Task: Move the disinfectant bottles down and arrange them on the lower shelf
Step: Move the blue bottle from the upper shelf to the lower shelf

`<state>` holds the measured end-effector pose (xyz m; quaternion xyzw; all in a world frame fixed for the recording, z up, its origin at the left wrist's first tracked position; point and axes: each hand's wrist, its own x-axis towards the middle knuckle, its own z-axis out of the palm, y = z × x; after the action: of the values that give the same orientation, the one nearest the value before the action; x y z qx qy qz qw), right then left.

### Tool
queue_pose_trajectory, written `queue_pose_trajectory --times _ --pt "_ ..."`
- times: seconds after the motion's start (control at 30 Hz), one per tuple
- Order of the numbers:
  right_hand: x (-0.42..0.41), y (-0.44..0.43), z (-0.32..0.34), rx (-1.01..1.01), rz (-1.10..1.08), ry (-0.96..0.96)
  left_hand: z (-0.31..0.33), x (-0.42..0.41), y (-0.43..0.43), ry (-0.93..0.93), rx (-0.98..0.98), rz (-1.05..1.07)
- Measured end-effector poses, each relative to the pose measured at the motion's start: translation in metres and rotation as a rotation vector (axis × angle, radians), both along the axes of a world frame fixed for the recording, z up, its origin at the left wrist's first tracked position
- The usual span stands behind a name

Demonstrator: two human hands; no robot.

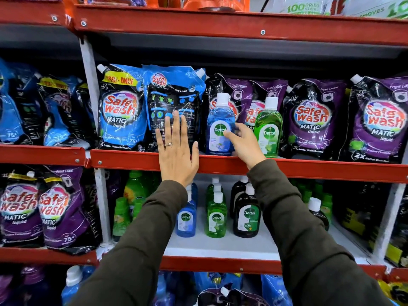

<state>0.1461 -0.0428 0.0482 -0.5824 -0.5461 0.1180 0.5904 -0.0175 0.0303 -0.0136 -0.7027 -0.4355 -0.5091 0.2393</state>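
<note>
The blue bottle (pixel 220 127) stands at the front edge of the upper shelf (pixel 287 167), with the green bottle (pixel 268 127) just beside it, both in front of purple pouches (pixel 313 120). The right hand (pixel 245 142) is placed on the blue bottle's lower right side, fingers (pixel 229 135) spread and touching the label, not yet closed around it. The left hand (pixel 176 151) is laid flat, fingers apart, against a blue pouch (pixel 174 102). Below, the lower shelf (pixel 220 246) carries rows of bottles already. A one-sided grip could let the blue bottle tip off the edge or be knocked against the green one.
</note>
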Motion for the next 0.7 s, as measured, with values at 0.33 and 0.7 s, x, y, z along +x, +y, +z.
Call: queue_pose_trajectory --times 0.33,0.7 --pt "-0.013 -0.032 0.016 0.16 0.072 0.086 -0.001 -0.001 -0.001 -0.008 -0.008 -0.017" --pt "-0.036 -0.054 -0.037 0.176 0.165 0.11 -0.055 -0.027 -0.029 -0.07 0.035 -0.153"
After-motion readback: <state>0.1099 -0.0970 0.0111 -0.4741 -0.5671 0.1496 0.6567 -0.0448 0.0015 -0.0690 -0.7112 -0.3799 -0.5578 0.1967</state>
